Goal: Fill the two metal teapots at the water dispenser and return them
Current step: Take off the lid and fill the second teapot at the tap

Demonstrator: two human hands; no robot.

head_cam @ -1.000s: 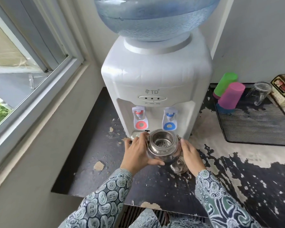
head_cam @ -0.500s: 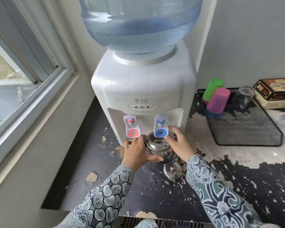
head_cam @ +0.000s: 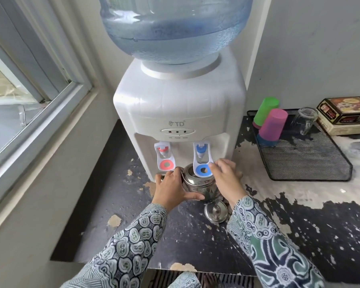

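– peeling dark worktop [head_cam: 299, 235], window on the left; where's the teapot [head_cam: 200, 183]?
– under the blue tap [head_cam: 203, 163] of the dispenser [head_cam: 179, 113], lid [head_cam: 216, 212] lying just in front
– and the fingers?
– left hand [head_cam: 173, 190] wraps its side, right hand [head_cam: 227, 177] loosely spread, tips touching the blue lever; nearer to press, i'd say

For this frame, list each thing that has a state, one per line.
Teapot: lid off, under the blue tap, held.
Lid: on the counter, in front of the teapot.
Blue tap: right hand at its lever; flow not visible.
Red tap: untouched.
Left hand: grip on the teapot's side.
Water bottle: partly full.
Pink cup: upside down.
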